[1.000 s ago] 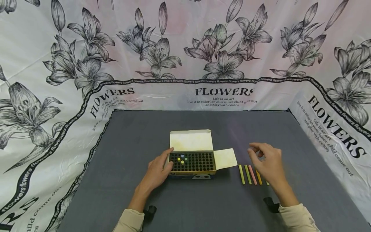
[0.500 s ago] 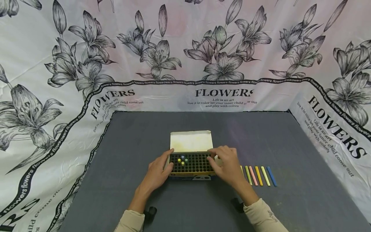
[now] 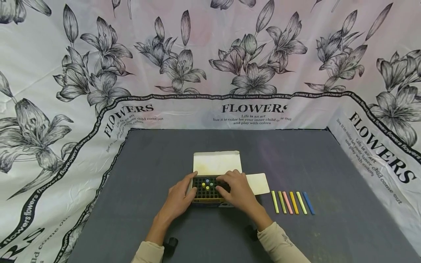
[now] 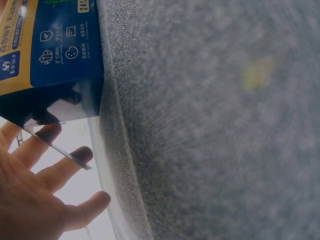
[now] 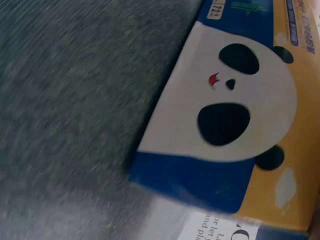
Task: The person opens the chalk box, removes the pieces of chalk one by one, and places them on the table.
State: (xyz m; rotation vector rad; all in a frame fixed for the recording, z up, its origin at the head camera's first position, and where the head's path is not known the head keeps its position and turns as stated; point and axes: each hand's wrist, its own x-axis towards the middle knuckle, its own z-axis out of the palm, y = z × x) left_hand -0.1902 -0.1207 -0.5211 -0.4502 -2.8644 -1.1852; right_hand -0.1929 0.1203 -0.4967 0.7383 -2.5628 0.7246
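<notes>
An open chalk box (image 3: 207, 200) with a black holed tray (image 3: 201, 194) inside stands on the grey table. Several chalk sticks (image 3: 207, 188), yellow, blue and green at their tips, stand in the holes. My left hand (image 3: 179, 193) holds the box's left end, thumb and index finger at its edge. In the left wrist view its other fingers (image 4: 70, 172) spread beside the end flap (image 4: 62, 151). My right hand (image 3: 237, 188) is over the tray's right half, thumb and fingertips apart beside the standing chalks. No chalk shows in it. The right wrist view has the panda front (image 5: 220, 100).
Several loose chalk sticks (image 3: 294, 203), yellow, green, pink, orange and blue, lie in a row right of the box. The lid (image 3: 217, 162) is folded back, and the right flap (image 3: 258, 183) sticks out. Flower-printed cloth (image 3: 184, 113) rises behind the table.
My right hand has moved left from above the loose chalk row, across the right flap, to the standing chalks in the tray. My left hand stays at the box.
</notes>
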